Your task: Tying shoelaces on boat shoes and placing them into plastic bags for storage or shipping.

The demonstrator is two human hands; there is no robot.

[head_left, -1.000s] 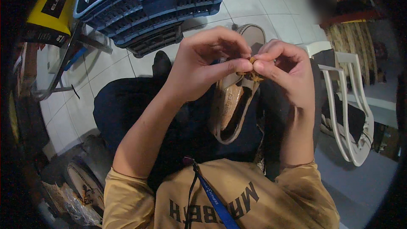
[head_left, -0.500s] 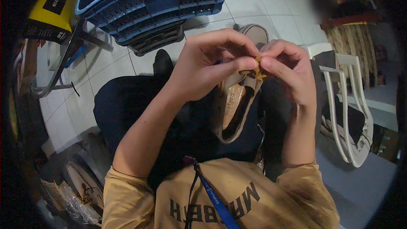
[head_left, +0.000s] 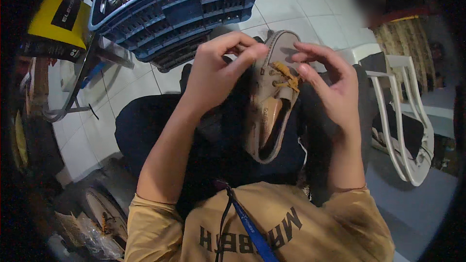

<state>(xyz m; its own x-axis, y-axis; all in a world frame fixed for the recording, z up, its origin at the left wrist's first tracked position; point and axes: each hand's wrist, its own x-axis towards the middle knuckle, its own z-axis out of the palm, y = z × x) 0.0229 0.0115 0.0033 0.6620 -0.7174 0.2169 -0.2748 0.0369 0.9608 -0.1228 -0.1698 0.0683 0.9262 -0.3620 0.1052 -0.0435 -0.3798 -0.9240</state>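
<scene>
A beige boat shoe (head_left: 258,116) lies across my lap, toe pointing away from me, with a tan insole showing inside. Its mustard-yellow lace (head_left: 286,76) is tied in a knot with loops over the front of the shoe. My left hand (head_left: 221,70) hovers left of the toe, thumb and fingertips drawn together with nothing visible between them. On the other side, my right hand (head_left: 335,75) is beside the lace, thumb and fingers apart and holding nothing that I can see.
A blue plastic crate (head_left: 194,7) with wrapped items stands ahead on the tiled floor. To the right is a white plastic chair (head_left: 395,111). A similar shoe (head_left: 104,208) lies at lower left by clear plastic wrap (head_left: 94,235). A yellow-and-black box (head_left: 58,22) sits at upper left.
Both hands have let go of the lace and moved apart, the left one further to the left. The knot and the shoe's toe have come into view.
</scene>
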